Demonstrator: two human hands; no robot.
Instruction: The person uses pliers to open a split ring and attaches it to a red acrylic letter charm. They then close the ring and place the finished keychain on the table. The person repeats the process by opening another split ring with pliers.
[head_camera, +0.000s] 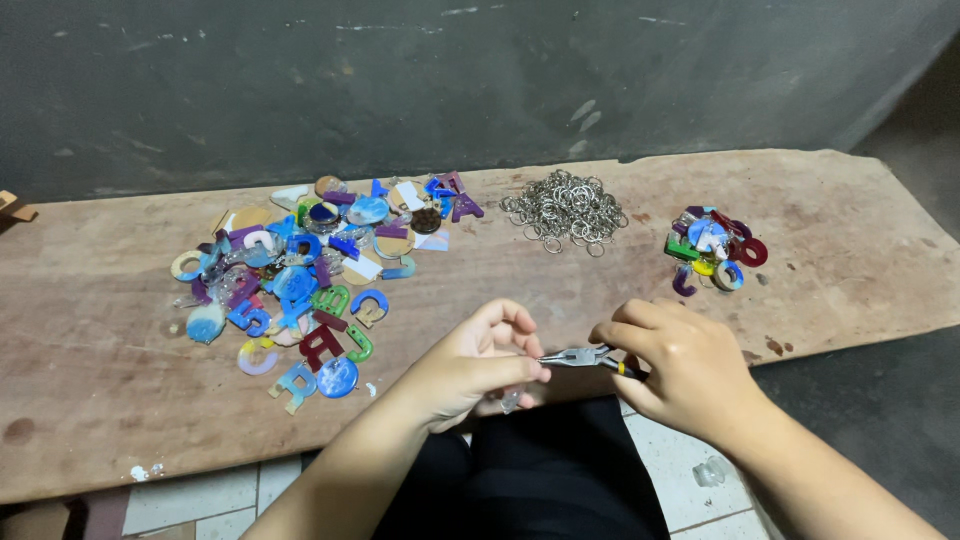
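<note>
My left hand (480, 362) and right hand (678, 368) are both bare: no gloves, rings, watch or bracelets show on either. Both forearms are uncovered from the wrist to the lower frame edge, with no sleeve or cuff in view. Below and between my arms I wear a plain black garment (540, 470) over my lap, smooth cloth with soft folds, without print, pattern, buttons or seams that I can make out.

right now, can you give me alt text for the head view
Two bare hands work over a rough wooden plank: the right hand grips small pliers aimed at a small clear piece pinched in the left hand. Behind lie a big heap of colourful letter charms, a pile of metal rings and a smaller charm pile.
</note>
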